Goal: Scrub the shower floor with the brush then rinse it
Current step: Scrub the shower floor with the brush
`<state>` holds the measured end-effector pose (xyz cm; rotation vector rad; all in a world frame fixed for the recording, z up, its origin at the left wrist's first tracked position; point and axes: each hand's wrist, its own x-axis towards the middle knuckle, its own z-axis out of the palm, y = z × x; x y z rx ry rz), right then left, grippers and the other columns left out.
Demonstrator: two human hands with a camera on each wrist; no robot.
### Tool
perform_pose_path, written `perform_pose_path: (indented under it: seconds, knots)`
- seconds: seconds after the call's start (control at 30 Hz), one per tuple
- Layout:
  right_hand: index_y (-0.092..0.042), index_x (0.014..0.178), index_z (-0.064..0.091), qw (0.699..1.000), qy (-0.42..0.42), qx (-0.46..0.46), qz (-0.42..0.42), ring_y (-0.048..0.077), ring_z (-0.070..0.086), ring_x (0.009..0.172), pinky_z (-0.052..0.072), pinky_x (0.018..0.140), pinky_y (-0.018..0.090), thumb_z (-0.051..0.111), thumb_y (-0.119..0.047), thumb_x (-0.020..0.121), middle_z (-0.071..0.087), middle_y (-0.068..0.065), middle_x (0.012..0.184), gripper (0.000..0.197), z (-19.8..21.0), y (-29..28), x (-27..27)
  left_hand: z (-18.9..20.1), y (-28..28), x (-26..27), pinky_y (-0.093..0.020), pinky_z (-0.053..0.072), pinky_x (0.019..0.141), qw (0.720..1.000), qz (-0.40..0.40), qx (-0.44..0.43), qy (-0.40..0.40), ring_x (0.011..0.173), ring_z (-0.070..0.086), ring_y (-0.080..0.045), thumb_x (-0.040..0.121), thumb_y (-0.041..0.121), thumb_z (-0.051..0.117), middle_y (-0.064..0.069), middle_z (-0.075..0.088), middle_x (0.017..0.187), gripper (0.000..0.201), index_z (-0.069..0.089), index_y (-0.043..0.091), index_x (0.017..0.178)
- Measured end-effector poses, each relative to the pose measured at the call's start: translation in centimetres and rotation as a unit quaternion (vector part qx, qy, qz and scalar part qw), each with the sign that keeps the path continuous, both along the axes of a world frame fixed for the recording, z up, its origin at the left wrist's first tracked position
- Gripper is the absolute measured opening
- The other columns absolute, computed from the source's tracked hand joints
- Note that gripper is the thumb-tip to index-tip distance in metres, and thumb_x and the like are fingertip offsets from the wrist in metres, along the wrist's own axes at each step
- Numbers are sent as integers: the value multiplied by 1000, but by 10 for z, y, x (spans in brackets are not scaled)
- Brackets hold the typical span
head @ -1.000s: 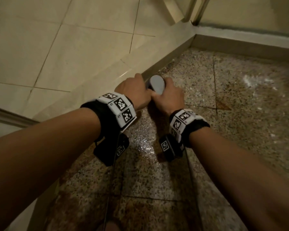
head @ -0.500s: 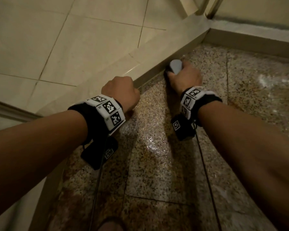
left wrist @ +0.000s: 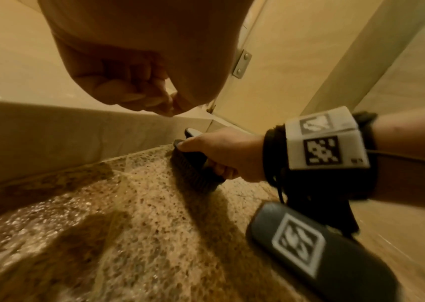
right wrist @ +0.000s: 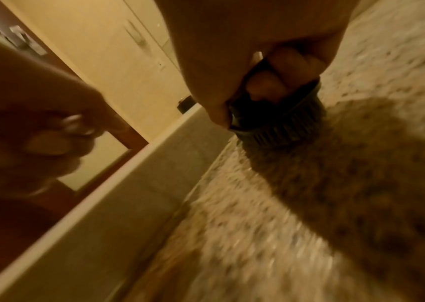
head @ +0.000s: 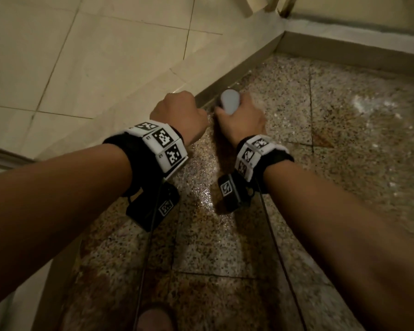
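My right hand [head: 242,118] grips a scrub brush [head: 228,101] with a pale handle top and dark bristles [left wrist: 193,173], pressed onto the wet speckled shower floor [head: 225,235] close to the raised kerb [head: 237,75]. In the right wrist view the fingers [right wrist: 276,75] curl round the dark brush body [right wrist: 278,126]. My left hand [head: 179,111] hovers just left of the brush, curled into a fist and holding nothing; its bent fingers [left wrist: 128,90] show in the left wrist view.
Cream tiles [head: 81,56] lie beyond the kerb on the left. A second kerb [head: 368,53] closes the far side, meeting at a corner with a door hinge [left wrist: 242,63]. White foam [head: 368,106] spots the floor at right. A foot [head: 153,318] shows at the bottom edge.
The right hand pushed the brush away along the kerb, then drew it back toward me. The left hand let go of the brush and now hangs curled beside it.
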<state>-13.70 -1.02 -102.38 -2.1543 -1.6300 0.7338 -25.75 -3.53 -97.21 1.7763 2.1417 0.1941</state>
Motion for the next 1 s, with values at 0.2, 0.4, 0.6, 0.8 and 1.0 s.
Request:
perform_pose_path:
  seconds: [0.2, 0.4, 0.6, 0.8, 1.0]
  knots:
    - [-9, 110, 66, 966, -11, -164, 198, 31, 63, 105, 48, 84, 35, 46, -28, 99, 67, 14, 113, 30, 3, -82, -64, 14, 9, 4, -30, 36, 60, 998, 12, 23, -52, 61, 46, -28, 87, 30, 48, -8, 48, 64, 28, 54, 6, 73]
    - [-33, 117, 56, 998, 38, -57, 10, 26, 66, 82, 56, 74, 36, 59, -62, 72, 70, -1, 92, 54, -9, -84, 22, 4, 8, 33, -29, 31, 54, 998, -46, 2, -45, 63, 46, -31, 86, 29, 48, -12, 47, 69, 30, 47, 5, 69]
    - [-28, 128, 49, 986, -16, -41, -163, 34, 62, 97, 47, 77, 34, 59, -60, 77, 66, 10, 106, 61, 10, -65, 91, 2, 6, 40, -25, 27, 49, 995, -87, -18, -52, 53, 42, -24, 85, 34, 45, -7, 43, 61, 34, 41, 12, 60]
    - [-11, 128, 56, 969, 55, -149, 188, 29, 53, 121, 42, 95, 36, 52, -28, 97, 57, 11, 130, 35, 17, -95, -54, 6, -3, 34, -31, 34, 58, 995, -95, -14, -30, 66, 49, -31, 87, 33, 45, -9, 48, 68, 31, 48, 9, 67]
    - [-34, 122, 45, 998, 9, -44, -37, 29, 64, 80, 46, 64, 29, 57, -61, 81, 64, 3, 87, 51, -8, -87, 35, -4, -9, 15, -29, 35, 56, 994, -89, -54, -38, 77, 59, -38, 85, 32, 48, -25, 60, 86, 34, 59, 0, 80]
